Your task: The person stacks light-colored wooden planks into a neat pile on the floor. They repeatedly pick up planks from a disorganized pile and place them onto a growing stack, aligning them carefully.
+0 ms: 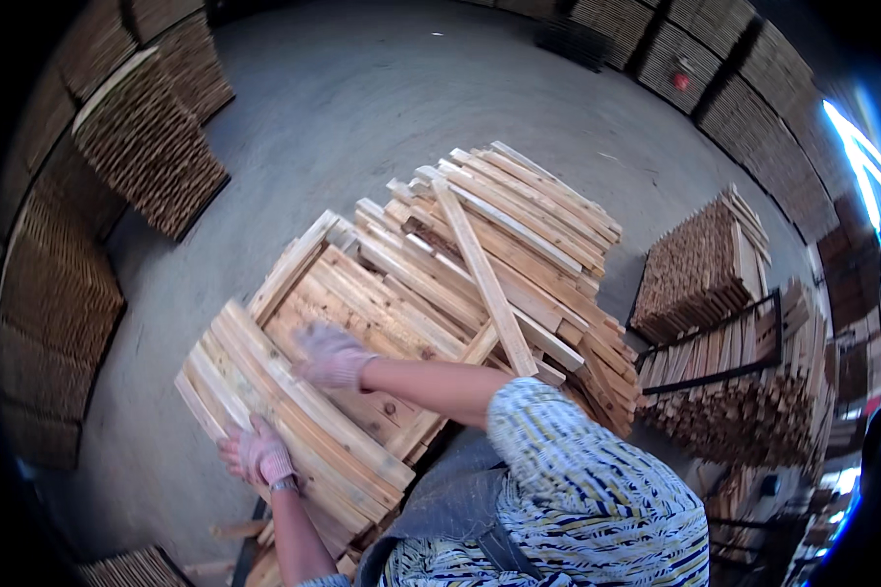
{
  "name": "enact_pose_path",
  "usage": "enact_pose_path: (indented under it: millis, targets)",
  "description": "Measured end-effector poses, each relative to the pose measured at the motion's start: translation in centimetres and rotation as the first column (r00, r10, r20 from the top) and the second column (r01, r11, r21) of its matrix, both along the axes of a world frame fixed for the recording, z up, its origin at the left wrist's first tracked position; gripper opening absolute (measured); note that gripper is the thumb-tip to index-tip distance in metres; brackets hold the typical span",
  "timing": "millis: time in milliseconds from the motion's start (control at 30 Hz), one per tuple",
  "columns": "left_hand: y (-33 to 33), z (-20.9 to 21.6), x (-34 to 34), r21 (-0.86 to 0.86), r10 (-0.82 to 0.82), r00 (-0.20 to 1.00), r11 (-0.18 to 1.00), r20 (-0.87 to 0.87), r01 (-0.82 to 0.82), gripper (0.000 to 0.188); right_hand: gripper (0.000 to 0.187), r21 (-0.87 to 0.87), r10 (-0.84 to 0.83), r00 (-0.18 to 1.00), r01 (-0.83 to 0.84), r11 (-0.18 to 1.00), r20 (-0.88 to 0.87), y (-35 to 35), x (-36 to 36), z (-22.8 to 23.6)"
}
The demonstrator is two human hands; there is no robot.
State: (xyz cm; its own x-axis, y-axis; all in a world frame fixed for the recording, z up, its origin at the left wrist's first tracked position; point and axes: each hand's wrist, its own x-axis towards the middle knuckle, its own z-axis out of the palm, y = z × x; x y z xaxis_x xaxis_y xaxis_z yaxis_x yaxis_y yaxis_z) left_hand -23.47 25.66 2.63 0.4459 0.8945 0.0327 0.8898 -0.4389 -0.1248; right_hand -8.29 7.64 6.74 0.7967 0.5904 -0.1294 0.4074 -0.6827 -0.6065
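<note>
My left hand point(261, 455), in a pale pink knit glove, lies on the left group of long wooden boards point(308, 416), its thumb and fingers apart. My right hand point(331, 355), gloved alike, reaches across over a lower layer of planks point(357, 298) just right of that group. Motion smears its fingers, so whether they hold anything cannot be made out. Farther right, more boards point(529, 210) lie side by side in a loose, uneven pile. One loose board point(485, 269) rests slantwise across them.
Tall stacks of boards point(152, 147) stand at the left, with others point(744, 83) along the far right. Nearer on the right are a board stack point(695, 259) and a black metal frame point(719, 372) against more timber. Grey concrete floor point(362, 98) stretches beyond the pile.
</note>
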Motion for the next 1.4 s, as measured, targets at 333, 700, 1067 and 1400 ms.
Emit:
enact_pose_path:
  millis: [333,700,1067,1400]
  targets:
    - [-0.3,0.5,0.1,-0.046,0.049,0.994,0.998,-0.101,-0.054,0.075,0.076,-0.301,-0.646,0.751,0.59,0.749,-0.136,-27.7,9.0,-1.7]
    - [-0.1,0.5,0.4,-0.041,0.002,1.0,0.999,0.003,-0.002,0.068,0.069,-0.348,-0.468,0.878,0.473,0.81,0.103,-44.5,23.1,-2.8]
    - [0.4,-0.4,0.3,0.009,-0.058,0.998,0.998,-0.01,0.058,0.065,0.115,-0.536,-0.346,0.938,0.281,0.796,-0.022,-44.1,22.2,-4.5]
    - [-0.1,0.2,0.2,-0.001,-0.036,0.999,0.999,-0.016,0.036,0.065,0.092,-0.527,-0.403,0.915,0.327,0.785,-0.032,-44.4,24.6,-6.1]
